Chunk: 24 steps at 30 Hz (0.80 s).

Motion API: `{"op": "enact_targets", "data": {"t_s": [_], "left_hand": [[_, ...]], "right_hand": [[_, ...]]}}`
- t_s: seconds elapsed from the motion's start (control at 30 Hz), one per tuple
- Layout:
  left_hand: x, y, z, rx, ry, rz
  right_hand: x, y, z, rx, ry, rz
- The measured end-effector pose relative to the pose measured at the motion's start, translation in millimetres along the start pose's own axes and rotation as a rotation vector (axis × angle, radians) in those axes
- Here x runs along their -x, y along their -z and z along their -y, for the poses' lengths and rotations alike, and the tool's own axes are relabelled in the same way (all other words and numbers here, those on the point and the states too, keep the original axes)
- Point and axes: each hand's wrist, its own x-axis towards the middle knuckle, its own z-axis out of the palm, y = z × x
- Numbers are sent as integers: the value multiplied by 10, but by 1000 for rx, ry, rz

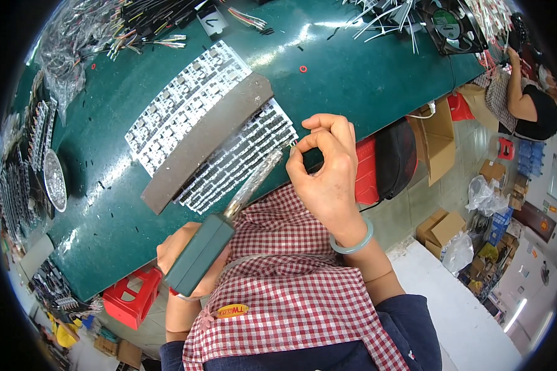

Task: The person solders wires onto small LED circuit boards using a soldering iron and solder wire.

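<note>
My left hand is wrapped round what looks like a soldering gun with a green body and a long, silvery metal barrel. The barrel's tip points up and right, close to the fingers of my right hand. Thumb and index finger of that hand are pinched at the right edge of a white circuit board panel; tiny wire ends show there, though what they join is too small to tell. A grey-brown bar lies across this panel and a second white panel with rows of dark parts.
Wire bundles and a plastic bag lie on the green table. White cables and a black fan stand far right. A round tin is at left. Red stools stand below. Another person works at right.
</note>
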Motion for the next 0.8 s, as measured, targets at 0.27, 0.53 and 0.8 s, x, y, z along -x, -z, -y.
{"op": "enact_targets", "data": {"t_s": [0.27,0.53,0.8], "left_hand": [[252,28,105,-188,78,-37],[258,793,306,-726,47,-672],[495,140,115,-242,254,-255]], "right_hand": [[20,6,-7,-22,-2,2],[47,97,24,-142,-60,-12],[79,67,57,-58,29,-27]]}}
